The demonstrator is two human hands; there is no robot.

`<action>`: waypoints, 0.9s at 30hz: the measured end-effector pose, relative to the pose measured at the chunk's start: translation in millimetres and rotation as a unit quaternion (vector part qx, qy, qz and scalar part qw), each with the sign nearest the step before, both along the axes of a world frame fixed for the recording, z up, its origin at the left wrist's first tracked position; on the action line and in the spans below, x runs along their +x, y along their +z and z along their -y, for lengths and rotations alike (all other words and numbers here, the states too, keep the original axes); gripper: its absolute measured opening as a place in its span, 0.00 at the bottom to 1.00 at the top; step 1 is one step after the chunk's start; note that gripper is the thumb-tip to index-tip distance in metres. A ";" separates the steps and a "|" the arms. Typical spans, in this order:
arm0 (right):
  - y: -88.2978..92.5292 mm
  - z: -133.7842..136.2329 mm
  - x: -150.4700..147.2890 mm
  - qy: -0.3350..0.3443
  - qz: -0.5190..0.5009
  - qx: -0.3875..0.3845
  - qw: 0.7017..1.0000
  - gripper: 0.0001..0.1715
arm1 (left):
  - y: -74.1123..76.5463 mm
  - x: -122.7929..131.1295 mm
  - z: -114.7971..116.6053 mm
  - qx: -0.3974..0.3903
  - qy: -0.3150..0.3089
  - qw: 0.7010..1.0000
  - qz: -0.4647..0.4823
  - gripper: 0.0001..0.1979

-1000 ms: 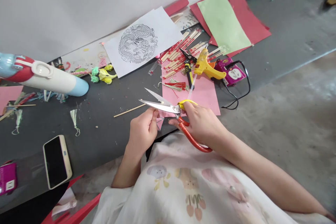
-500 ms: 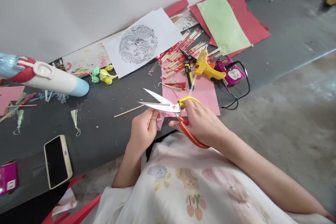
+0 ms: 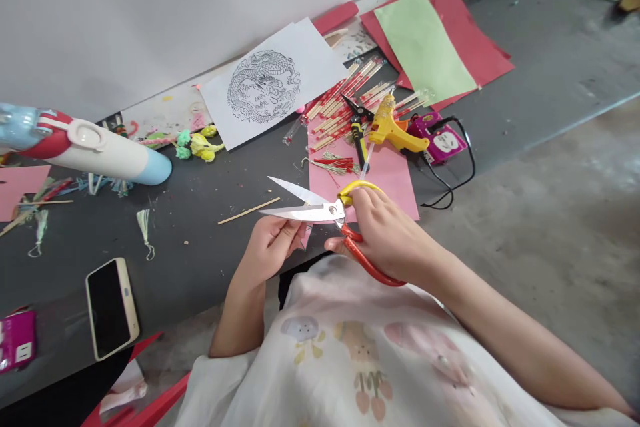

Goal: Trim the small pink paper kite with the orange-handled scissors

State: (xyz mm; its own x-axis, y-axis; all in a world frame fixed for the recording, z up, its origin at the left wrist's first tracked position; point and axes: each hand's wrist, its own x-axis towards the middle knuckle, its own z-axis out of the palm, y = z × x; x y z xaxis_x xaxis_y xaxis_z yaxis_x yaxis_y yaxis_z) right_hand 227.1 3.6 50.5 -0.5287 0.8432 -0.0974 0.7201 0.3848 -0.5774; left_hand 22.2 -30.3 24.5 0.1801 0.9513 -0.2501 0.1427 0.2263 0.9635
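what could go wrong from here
The left hand looks close to the scissors, whose open blades could nick it if the right hand squeezes. The left hand partly covers the pink paper piece, so a cut might stray. The purple box beside the glue gun sits near the edge of the table and could be knocked off.

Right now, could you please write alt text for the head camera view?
The right hand holds open scissors beside the left hand, which pinches a small pink piece. Beyond lie sticks, a yellow glue gun and a dragon drawing.
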 end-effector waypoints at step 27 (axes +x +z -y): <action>5.8 -2.6 -3.4 -0.053 0.106 -0.024 0.993 0.28 | -5.0 17.7 5.2 0.134 0.098 0.953 -0.253 0.15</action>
